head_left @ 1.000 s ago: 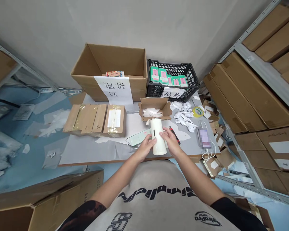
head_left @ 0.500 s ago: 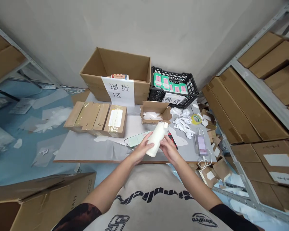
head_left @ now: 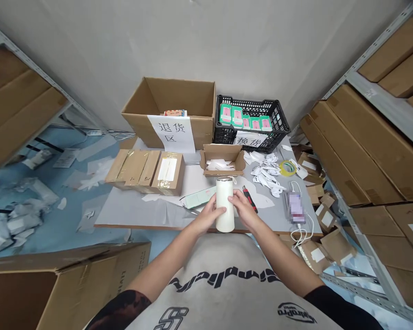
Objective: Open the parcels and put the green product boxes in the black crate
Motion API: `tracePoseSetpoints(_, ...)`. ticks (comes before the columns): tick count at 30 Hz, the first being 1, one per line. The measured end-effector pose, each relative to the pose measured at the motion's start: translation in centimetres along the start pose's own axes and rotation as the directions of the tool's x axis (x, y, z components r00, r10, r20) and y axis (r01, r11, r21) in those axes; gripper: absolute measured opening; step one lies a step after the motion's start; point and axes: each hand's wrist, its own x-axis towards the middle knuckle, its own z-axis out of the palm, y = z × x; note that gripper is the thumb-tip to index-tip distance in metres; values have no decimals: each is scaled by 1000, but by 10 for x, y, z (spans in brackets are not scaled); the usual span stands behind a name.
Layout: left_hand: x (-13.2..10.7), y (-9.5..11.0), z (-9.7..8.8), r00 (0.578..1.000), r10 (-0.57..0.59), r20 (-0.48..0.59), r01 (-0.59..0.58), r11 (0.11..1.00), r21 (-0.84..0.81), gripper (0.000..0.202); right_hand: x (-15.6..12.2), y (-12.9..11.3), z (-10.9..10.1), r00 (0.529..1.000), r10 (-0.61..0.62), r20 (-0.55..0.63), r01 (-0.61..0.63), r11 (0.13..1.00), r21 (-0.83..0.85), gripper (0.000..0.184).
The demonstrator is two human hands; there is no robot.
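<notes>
A cream-white tumbler [head_left: 224,206] with a metal band near its top stands upright between my hands, close to the table's front edge. My left hand [head_left: 209,215] wraps its left side, thumb across the front. On the other side my right hand [head_left: 243,207] grips it, thumb on the front. Behind the tumbler sits an open small carton [head_left: 223,161] with white paper inside. A flat pale-green box [head_left: 199,198] lies left of it, and a red and black utility knife [head_left: 249,200] lies to the right.
Several taped cartons [head_left: 168,173] line the table's left. At the back stand a large labelled box [head_left: 134,112] and a black crate [head_left: 278,120] holding green boxes. Crumpled paper [head_left: 266,176], a tape roll [head_left: 287,168] and a phone [head_left: 295,207] are on the right. Shelves flank the table.
The tumbler has gone from tilted to upright, its metal band now showing. Both hands still hold it. The view has shifted slightly.
</notes>
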Motion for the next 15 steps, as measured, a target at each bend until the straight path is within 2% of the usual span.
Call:
tracePoseSetpoints(3, 1, 2, 13, 982, 127, -138, -89, 964, 252, 81, -5, 2, -3, 998, -32, -59, 25, 993, -111, 31)
tracePoseSetpoints(5, 1, 1, 20, 949, 253, -187, -143, 877, 459, 82, -7, 4, -3, 997, -26, -69, 22, 998, -51, 44)
tracePoseSetpoints(7, 3, -1, 23, 935, 301, -187, -163, 833, 529, 78, -7, 4, -5, 996, -30, -83, 34, 998, 45, 57)
tracePoseSetpoints(9, 6, -3, 23, 961, 211, -178, -125, 907, 401, 72, -7, 3, -9, 995, -31, -94, 43, 991, 123, 60)
tracePoseSetpoints(11, 9, -4, 23, 992, 48, -115, -28, 984, 175, 67, -6, -1, -15, 998, -21, -66, 31, 986, 163, 56)
tracePoseSetpoints(13, 10, -2, 23, 998, -55, -22, 56, 998, 15, 67, -6, -6, -21, 1000, -3, -11, 4, 989, 148, 47)
tracePoseSetpoints(15, 9, 2, 26, 997, -77, 7, 77, 996, -47, 70, -6, -10, -23, 1000, 20, 22, -21, 997, 69, 41)
